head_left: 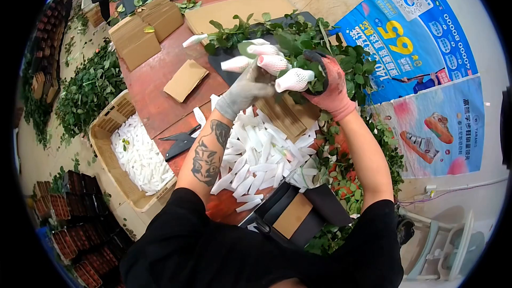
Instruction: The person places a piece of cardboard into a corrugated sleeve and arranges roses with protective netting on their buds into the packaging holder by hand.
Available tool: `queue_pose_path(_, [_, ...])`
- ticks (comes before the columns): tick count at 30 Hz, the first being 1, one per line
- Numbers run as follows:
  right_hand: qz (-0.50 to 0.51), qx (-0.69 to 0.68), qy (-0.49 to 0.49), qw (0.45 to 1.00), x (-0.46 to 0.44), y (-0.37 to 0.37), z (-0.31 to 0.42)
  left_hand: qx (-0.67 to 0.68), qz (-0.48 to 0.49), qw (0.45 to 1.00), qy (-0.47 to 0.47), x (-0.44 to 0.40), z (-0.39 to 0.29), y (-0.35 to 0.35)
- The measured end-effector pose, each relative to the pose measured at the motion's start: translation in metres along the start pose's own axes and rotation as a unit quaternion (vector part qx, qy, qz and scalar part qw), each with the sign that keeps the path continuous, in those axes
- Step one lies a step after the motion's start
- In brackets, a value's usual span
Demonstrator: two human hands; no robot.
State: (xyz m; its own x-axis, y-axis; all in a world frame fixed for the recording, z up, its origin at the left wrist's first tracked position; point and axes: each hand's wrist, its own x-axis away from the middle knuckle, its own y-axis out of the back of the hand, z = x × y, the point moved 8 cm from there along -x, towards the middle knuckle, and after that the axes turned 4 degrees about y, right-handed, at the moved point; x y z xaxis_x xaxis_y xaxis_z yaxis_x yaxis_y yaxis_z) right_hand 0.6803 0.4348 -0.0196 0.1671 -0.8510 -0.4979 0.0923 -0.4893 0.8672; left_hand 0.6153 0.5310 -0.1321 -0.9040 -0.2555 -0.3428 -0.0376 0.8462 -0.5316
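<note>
My left hand (246, 92), in a grey glove, has its fingers curled against the lower left side of a rose (273, 64) in a pinkish foam net sleeve. In a pink glove with dark, stained fingers, my right hand (332, 82) grips the leafy stem just behind a rose in a white foam net (295, 80). More sleeved rose heads (237, 64) point left beside these, and one (194, 40) lies farther off. Their green leaves (298, 34) spread behind over a dark sheet. Below my hands, loose white foam net sleeves (256, 154) lie heaped by a cardboard stack (282, 117).
Black-handled scissors (181, 141) lie left of my forearm on the red table (154, 106). A beige basket (98, 138) full of white sleeves stands at the left. Cardboard pieces (185, 80) sit on the table. Blue posters (405, 37) cover the right wall; cut foliage (88, 96) lies on the floor.
</note>
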Motion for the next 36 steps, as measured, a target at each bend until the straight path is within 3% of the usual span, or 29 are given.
queue_pose_path(1, [-0.018, -0.010, -0.003, 1.000, 0.001, 0.001, -0.003, 0.030, -0.049, 0.998, 0.010, -0.002, -0.002, -0.002])
queue_pose_path(2, [-0.036, -0.019, -0.006, 0.999, 0.002, 0.002, -0.007, -0.196, -0.063, 0.976, -0.066, -0.004, -0.012, -0.001])
queue_pose_path(4, [-0.016, -0.017, -0.006, 1.000, -0.004, 0.000, -0.005, -0.150, 0.000, 0.986, -0.072, -0.007, -0.029, -0.034])
queue_pose_path(5, [-0.002, -0.029, -0.022, 0.999, -0.007, -0.001, -0.005, -0.462, -0.049, 0.869, -0.171, -0.005, -0.010, -0.015])
queue_pose_path(6, [0.011, -0.041, -0.039, 0.998, -0.010, -0.001, -0.005, -0.462, -0.047, 0.869, -0.174, -0.006, -0.007, -0.015])
queue_pose_path(8, [0.069, -0.055, -0.048, 0.995, -0.013, -0.005, -0.016, -0.356, -0.075, 0.925, -0.109, -0.008, 0.006, -0.002])
queue_pose_path(10, [0.176, -0.154, -0.087, 0.968, -0.018, -0.013, -0.014, -0.388, -0.066, 0.905, -0.164, -0.008, -0.002, -0.013])
queue_pose_path(12, [0.197, -0.154, -0.113, 0.962, -0.020, -0.011, -0.013, -0.422, -0.082, 0.874, -0.225, -0.005, -0.011, -0.023])
queue_pose_path(14, [0.148, -0.088, -0.058, 0.983, -0.019, -0.004, -0.015, -0.440, -0.087, 0.867, -0.219, -0.005, -0.010, -0.031])
queue_pose_path(16, [0.142, -0.092, -0.086, 0.982, -0.003, -0.015, -0.039, -0.264, -0.107, 0.951, -0.120, 0.006, 0.000, -0.032])
queue_pose_path(17, [0.059, -0.056, -0.081, 0.993, 0.007, -0.004, -0.051, -0.161, -0.144, 0.970, -0.112, 0.015, 0.012, -0.026])
queue_pose_path(18, [-0.026, -0.020, -0.077, 0.996, 0.009, 0.013, -0.051, -0.091, -0.208, 0.962, -0.150, 0.031, 0.001, -0.028])
queue_pose_path(20, [-0.061, -0.093, -0.012, 0.994, 0.008, 0.028, -0.044, -0.002, -0.321, 0.939, -0.123, 0.051, 0.024, -0.002])
queue_pose_path(21, [-0.047, -0.085, -0.059, 0.993, 0.019, 0.027, -0.058, 0.000, -0.368, 0.925, -0.097, 0.054, 0.030, 0.012])
queue_pose_path(22, [-0.033, -0.075, -0.105, 0.991, 0.028, 0.025, -0.071, -0.080, -0.382, 0.916, -0.093, 0.053, 0.022, 0.016])
queue_pose_path(24, [-0.052, -0.062, -0.061, 0.995, 0.035, 0.029, -0.072, -0.092, -0.295, 0.941, -0.137, 0.030, 0.009, 0.004])
queue_pose_path(25, [-0.071, -0.055, -0.018, 0.996, 0.038, 0.032, -0.067, -0.170, -0.252, 0.946, -0.110, 0.013, 0.010, 0.000])
queue_pose_path(26, [-0.071, -0.061, 0.010, 0.996, 0.039, 0.030, -0.063, -0.268, -0.204, 0.941, -0.024, -0.003, 0.020, -0.003])
queue_pose_path(27, [-0.065, -0.075, 0.030, 0.995, 0.035, 0.031, -0.053, -0.269, -0.203, 0.941, -0.027, -0.009, 0.018, -0.005])
queue_pose_path(29, [-0.053, -0.112, 0.052, 0.991, 0.022, 0.035, -0.030, -0.235, -0.132, 0.943, -0.196, -0.014, -0.007, -0.027])
queue_pose_path(30, [-0.016, -0.111, 0.043, 0.993, 0.011, 0.038, -0.015, -0.096, -0.130, 0.982, -0.094, -0.021, 0.001, -0.024])
queue_pose_path(32, [0.069, -0.046, -0.010, 0.996, -0.001, 0.039, 0.005, -0.244, -0.120, 0.941, -0.202, -0.017, -0.017, -0.034])
queue_pose_path(33, [0.068, -0.052, -0.035, 0.996, 0.000, 0.038, 0.003, -0.136, -0.112, 0.966, -0.187, -0.018, -0.015, -0.036])
queue_pose_path(36, [0.006, -0.065, -0.015, 0.998, 0.003, 0.049, 0.011, -0.052, -0.098, 0.986, -0.123, -0.022, 0.000, -0.032])
